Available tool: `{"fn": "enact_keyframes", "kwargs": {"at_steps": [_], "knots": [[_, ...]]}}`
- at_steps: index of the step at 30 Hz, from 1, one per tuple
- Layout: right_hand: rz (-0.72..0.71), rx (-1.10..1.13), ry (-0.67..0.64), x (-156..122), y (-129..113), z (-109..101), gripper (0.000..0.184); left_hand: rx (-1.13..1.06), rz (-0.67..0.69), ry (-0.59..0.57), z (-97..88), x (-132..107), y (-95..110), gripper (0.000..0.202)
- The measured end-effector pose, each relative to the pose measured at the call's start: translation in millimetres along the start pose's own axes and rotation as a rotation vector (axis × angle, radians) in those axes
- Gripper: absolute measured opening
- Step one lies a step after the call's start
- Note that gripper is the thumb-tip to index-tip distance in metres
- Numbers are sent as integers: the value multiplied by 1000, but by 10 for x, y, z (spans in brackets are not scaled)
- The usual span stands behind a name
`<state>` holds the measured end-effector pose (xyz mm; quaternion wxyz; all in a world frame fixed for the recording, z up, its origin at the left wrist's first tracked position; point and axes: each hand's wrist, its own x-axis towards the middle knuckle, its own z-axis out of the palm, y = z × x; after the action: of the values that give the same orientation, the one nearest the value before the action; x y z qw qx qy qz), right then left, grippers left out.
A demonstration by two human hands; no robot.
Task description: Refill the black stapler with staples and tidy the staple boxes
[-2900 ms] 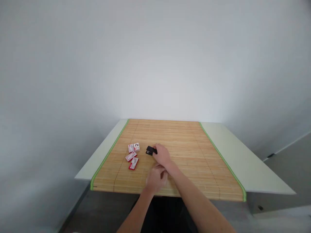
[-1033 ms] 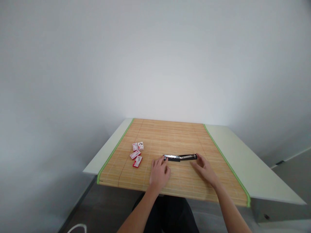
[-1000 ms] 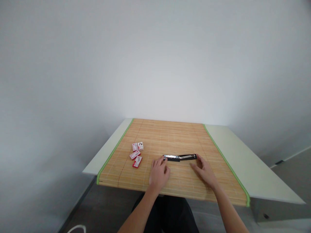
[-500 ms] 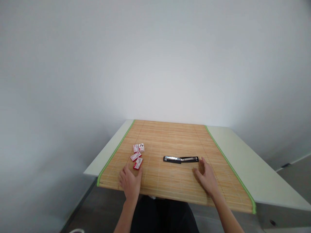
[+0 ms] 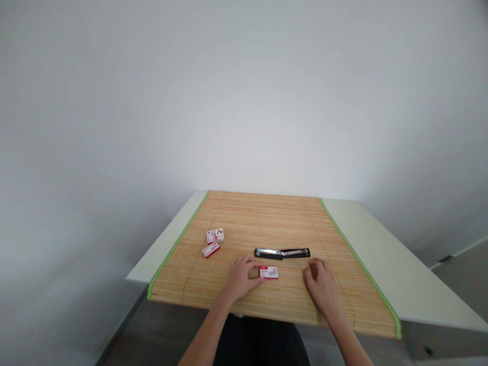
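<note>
Between the thumb and fingers of my left hand (image 5: 241, 278) is a small red and white box of staples (image 5: 269, 273), held by its left end in front of the stapler. The black stapler (image 5: 269, 253) lies opened out flat, its metal staple channel showing on the left half and its other half stretching right. My right hand (image 5: 322, 287) rests on the mat just below the stapler's right end, fingers curved and apart from the thumb, with nothing in it. Farther left lie more staple boxes: one turned at an angle (image 5: 211, 249) and two side by side behind it (image 5: 215, 236).
A bamboo mat (image 5: 263, 218) with green edging covers the middle of a white table (image 5: 396, 264). The table's front edge is close to my lap. A plain wall (image 5: 259, 101) rises behind it.
My left hand has moved right from the group of boxes, bringing the nearest staple box in front of the stapler. My right hand has barely moved.
</note>
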<state>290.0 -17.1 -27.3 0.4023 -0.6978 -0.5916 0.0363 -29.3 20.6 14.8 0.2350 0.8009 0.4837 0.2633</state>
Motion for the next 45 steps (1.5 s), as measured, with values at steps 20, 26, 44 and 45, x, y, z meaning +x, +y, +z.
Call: {"fn": "enact_keyframes", "kwargs": {"at_steps": [20, 26, 44, 45], "knots": [[-177, 113, -391, -112, -626, 252, 50, -46, 73, -18, -9, 106, -37, 49], [-211, 81, -500, 12, -597, 102, 40, -61, 59, -28, -40, 75, -114, 37], [-267, -225, -592, 165, -1264, -5, 18, -56, 73, 2, -64, 27, -92, 36], [-265, -278, -615, 189, -1336, 47, 17, -59, 72, 2, -66, 26, -89, 37]]}}
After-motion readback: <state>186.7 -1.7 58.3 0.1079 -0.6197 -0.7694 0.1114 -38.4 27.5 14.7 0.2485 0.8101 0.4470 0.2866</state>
